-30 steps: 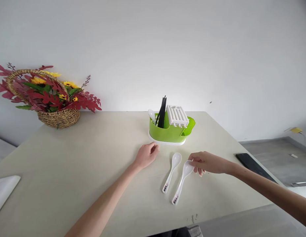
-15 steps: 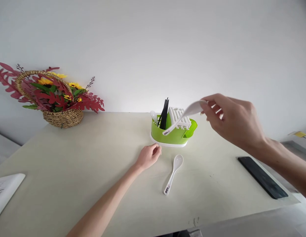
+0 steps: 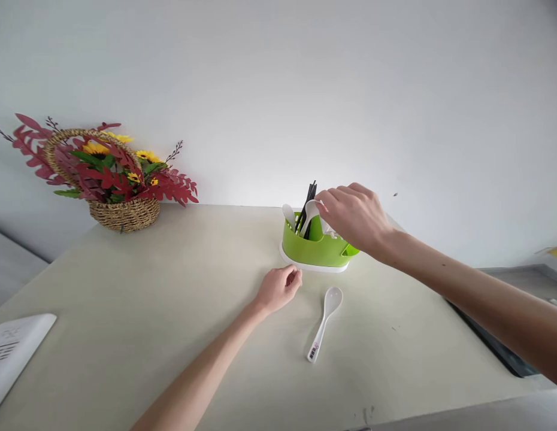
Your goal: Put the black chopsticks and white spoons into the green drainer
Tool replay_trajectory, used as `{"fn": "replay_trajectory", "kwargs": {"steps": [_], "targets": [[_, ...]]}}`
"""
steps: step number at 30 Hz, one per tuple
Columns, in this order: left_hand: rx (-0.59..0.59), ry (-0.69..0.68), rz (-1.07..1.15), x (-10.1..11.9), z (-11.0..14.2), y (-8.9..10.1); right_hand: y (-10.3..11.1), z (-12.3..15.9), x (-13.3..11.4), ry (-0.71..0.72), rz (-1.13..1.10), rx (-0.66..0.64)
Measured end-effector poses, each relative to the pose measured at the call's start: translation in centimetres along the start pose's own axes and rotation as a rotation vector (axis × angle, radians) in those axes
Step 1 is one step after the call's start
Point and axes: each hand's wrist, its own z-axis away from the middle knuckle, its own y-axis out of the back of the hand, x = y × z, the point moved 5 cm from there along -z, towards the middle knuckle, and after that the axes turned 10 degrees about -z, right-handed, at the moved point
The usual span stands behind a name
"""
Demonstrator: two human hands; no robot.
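Note:
My right hand [image 3: 356, 216] hovers over a green cutlery holder [image 3: 315, 249] and pinches the bowl of a white spoon [image 3: 309, 213] that stands handle-down inside it. Black chopsticks [image 3: 307, 203] and another white spoon [image 3: 288, 214] also stand in the holder. My left hand [image 3: 280, 287] rests on the table just in front of the holder's white base, fingers curled loosely with nothing visible in them. A second loose white spoon [image 3: 324, 321] lies on the table to the right of my left hand.
A wicker basket of red leaves and sunflowers [image 3: 111, 179] stands at the back left by the wall. A white flat object [image 3: 12, 349] lies at the table's left edge. A black phone [image 3: 503, 355] lies at the right edge, partly behind my right forearm.
My right hand lifted one white spoon off the table, carried it up and over, and lowered it handle-first into the green holder. My left hand stayed put.

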Motion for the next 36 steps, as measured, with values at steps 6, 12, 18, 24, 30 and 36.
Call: {"fn": "replay_trajectory", "kwargs": {"steps": [6, 12, 18, 24, 30, 36], "targets": [[0.002, 0.004, -0.007, -0.2, -0.1, -0.1, -2.1, 0.1, -1.5, 0.086, 0.020, -0.039], [-0.006, 0.002, -0.007, -0.3, -0.1, -0.2, -3.2, -0.2, -2.9, 0.114, 0.050, -0.096], [-0.001, -0.009, -0.008, -0.3, -0.1, -0.2, -3.3, -0.7, -3.5, 0.033, -0.060, -0.194], [0.003, -0.006, -0.022, -0.3, -0.1, -0.2, -3.1, -1.3, -3.4, -0.105, -0.172, -0.291], [-0.005, -0.014, -0.019, -0.4, -0.1, -0.3, -3.9, -2.4, -3.1, -0.171, -0.295, -0.353], [-0.002, -0.016, -0.019, -0.4, -0.1, -0.3, -5.2, -3.5, -3.0, -0.187, -0.478, -0.441]]}}
